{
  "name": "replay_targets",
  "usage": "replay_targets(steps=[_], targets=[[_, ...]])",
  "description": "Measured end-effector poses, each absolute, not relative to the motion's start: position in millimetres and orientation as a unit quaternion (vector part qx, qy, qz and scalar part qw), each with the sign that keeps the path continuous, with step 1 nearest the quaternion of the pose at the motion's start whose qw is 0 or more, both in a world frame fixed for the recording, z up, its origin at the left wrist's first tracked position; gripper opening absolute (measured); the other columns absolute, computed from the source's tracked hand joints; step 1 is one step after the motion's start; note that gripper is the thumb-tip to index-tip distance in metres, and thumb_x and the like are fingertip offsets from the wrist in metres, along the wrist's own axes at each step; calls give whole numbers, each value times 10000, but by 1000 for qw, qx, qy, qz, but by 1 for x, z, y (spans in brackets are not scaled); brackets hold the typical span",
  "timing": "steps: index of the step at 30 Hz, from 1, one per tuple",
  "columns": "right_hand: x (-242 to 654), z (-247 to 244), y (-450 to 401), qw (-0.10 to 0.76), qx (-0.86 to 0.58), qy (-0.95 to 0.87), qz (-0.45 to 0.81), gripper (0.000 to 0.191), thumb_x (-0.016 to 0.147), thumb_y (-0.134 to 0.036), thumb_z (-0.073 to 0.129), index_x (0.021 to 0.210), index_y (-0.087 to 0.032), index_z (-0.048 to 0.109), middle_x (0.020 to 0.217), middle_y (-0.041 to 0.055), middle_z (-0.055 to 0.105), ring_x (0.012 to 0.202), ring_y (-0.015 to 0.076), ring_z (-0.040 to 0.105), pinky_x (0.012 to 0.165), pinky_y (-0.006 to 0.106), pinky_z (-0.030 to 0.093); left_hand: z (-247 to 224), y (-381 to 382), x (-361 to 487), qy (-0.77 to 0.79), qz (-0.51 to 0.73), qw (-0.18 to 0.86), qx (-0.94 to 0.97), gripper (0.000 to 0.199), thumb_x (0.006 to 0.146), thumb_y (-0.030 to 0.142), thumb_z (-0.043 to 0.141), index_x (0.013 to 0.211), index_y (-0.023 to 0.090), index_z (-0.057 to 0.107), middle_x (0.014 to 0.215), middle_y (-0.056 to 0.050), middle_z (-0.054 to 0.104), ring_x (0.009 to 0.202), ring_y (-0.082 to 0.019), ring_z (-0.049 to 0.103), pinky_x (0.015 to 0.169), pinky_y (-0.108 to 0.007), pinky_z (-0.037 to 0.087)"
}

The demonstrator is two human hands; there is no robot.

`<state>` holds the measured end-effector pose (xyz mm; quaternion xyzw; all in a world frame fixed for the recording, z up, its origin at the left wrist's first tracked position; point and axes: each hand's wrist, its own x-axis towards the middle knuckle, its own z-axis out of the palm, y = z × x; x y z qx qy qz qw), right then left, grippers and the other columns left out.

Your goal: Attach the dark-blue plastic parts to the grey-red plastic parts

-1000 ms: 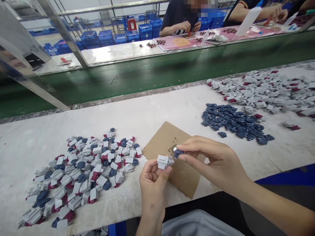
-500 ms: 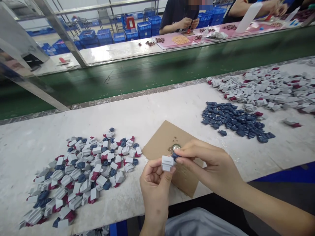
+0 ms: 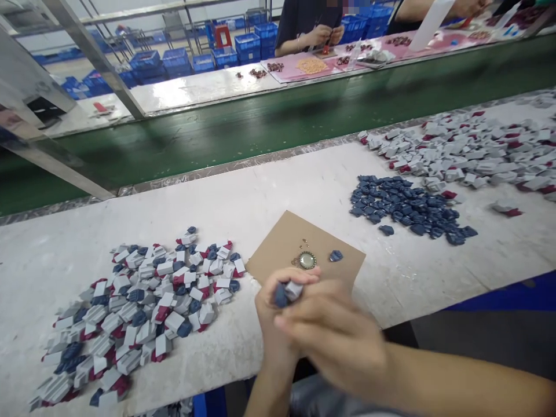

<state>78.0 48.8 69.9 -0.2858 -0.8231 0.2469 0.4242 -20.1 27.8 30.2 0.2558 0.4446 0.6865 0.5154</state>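
Over the near edge of a brown cardboard sheet (image 3: 271, 243), my left hand (image 3: 278, 327) is curled round a small grey plastic part (image 3: 294, 289) with a navy piece (image 3: 280, 296) at its left end. My right hand (image 3: 343, 330), smeared by motion, lies against the left hand and the part; whether its fingers grip anything is unclear. Just beyond the hands, a round metal-rimmed disc (image 3: 307, 260) rests on the cardboard beside tiny brass-coloured bits (image 3: 304, 243). A loose navy piece (image 3: 336, 255) lies to their right.
Left of the cardboard spreads a heap of grey, navy and maroon assemblies (image 3: 143, 313). Navy pieces (image 3: 403, 205) and grey-maroon parts (image 3: 473, 150) are piled at right. Beyond the white table (image 3: 243, 197) runs a green conveyor belt (image 3: 217, 127), with co-workers' hands (image 3: 328, 36) across it.
The grey part has turned, and its navy end now faces left. My right hand has moved down and left across my left hand, uncovering the loose navy piece. The view has shifted slightly.
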Motion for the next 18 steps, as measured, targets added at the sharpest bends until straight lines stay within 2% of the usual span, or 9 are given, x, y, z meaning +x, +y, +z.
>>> replay_targets(steps=[2,5,7,9,13,16,18], targets=[[91,78,52,420,-281,-849,154,272,804,-121,559,1010,-292,605,812,17,671,792,187,599,698,318,524,35,29,-27,537,624,501,267,55,692,213,688,717,213,639,770,-7,699,820,-181,665,785,-297,511],[108,86,59,426,-322,-840,94,338,775,-100,571,1032,-320,582,748,29,637,705,183,585,630,324,503,42,26,-34,630,565,436,306,109,727,233,655,830,207,627,837,-33,700,828,-183,662,713,-268,519],[109,83,59,446,-340,-819,123,343,784,-81,544,1030,-317,583,679,15,599,619,162,571,567,301,489,44,23,-35,647,549,417,326,140,740,239,637,875,210,614,842,-34,690,806,-173,659,639,-236,517],[102,72,55,448,-336,-811,169,335,794,-77,536,1043,-297,581,686,8,597,617,149,580,551,273,494,44,23,-32,652,536,425,326,130,751,233,618,879,214,607,855,-30,682,797,-164,654,605,-215,503],[81,44,46,439,-340,-792,254,265,831,-128,525,1068,-236,574,829,41,630,768,152,622,651,256,535,38,28,-24,661,521,458,288,116,770,227,575,882,204,587,848,-25,663,786,-162,640,666,-242,490],[73,34,45,444,-357,-776,272,236,847,-134,508,1056,-216,581,791,37,615,725,136,618,620,239,531,36,31,-23,678,508,432,310,133,775,222,549,904,202,570,868,-35,652,818,-179,628,711,-276,478],[75,35,48,431,-353,-788,263,210,836,-173,552,1041,-205,585,763,34,612,678,132,606,588,235,519,39,31,-25,700,484,375,367,178,758,196,556,935,208,568,892,-36,645,843,-186,615,726,-284,463]])
